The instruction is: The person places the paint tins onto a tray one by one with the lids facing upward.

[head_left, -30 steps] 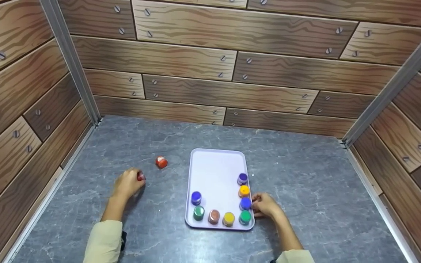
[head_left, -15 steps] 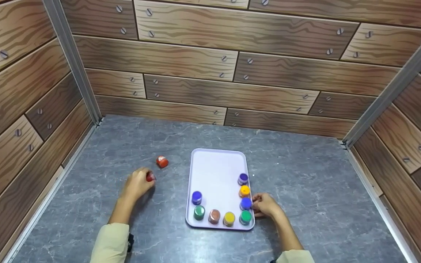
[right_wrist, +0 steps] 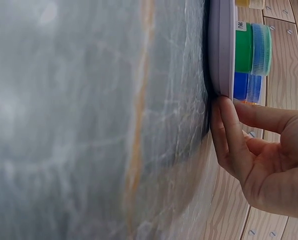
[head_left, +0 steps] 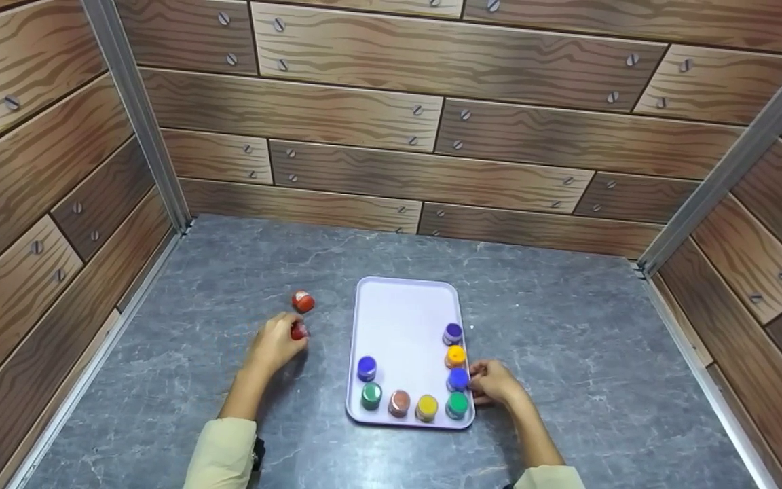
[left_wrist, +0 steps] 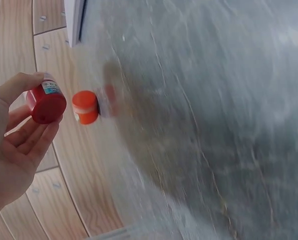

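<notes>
My left hand (head_left: 279,343) grips a small red paint jar (left_wrist: 46,102) between thumb and fingers, tilted and held up off the table, left of the tray. Just beyond it an orange-red paint jar (head_left: 303,301) lies on its side on the table. At the right edge of the lilac tray (head_left: 401,305), my right hand (head_left: 496,382) pinches the rim, thumb above and fingers against the outer side in the right wrist view. Close to those fingers, inside the tray, stand a blue jar (head_left: 457,379) and a green jar (head_left: 457,405).
Along the tray's right side are also an orange jar (head_left: 455,356) and a purple jar (head_left: 453,333). Yellow (head_left: 426,407) and brown (head_left: 399,403) jars line the near edge. Dark green (head_left: 371,395) and blue (head_left: 366,367) jars stand at left. Wood-patterned walls enclose the grey table.
My left hand has moved right with the red paint jar, towards the tray, passing in front of the lying orange-red jar. The right hand stays at the tray's rim.
</notes>
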A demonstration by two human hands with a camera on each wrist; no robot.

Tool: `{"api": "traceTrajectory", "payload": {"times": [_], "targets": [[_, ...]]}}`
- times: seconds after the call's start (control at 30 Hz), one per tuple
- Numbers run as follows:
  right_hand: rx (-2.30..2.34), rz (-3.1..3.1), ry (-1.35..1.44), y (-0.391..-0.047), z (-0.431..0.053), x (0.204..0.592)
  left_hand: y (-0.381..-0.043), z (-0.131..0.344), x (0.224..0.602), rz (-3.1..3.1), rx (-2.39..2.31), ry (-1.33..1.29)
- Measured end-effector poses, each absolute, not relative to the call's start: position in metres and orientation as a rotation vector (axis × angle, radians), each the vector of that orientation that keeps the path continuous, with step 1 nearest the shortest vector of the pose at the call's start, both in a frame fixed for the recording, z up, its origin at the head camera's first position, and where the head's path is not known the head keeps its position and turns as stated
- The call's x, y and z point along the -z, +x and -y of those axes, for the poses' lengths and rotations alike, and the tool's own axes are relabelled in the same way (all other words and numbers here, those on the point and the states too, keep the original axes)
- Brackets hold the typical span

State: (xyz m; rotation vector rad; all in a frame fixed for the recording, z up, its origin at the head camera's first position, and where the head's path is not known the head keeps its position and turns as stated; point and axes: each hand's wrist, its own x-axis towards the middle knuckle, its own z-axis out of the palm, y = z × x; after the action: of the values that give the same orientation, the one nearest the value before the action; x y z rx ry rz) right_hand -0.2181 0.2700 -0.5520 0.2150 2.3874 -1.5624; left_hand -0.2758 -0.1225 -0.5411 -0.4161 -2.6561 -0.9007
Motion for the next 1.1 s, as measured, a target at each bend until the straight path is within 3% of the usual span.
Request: {"api": "traceTrajectory", "payload": {"times": [1.1], "targets": [[1.58,-2.405,0.275,-0.222,-0.271,0.561,-0.28,0.077,0.543,2.574,0.888,-0.575]]}}
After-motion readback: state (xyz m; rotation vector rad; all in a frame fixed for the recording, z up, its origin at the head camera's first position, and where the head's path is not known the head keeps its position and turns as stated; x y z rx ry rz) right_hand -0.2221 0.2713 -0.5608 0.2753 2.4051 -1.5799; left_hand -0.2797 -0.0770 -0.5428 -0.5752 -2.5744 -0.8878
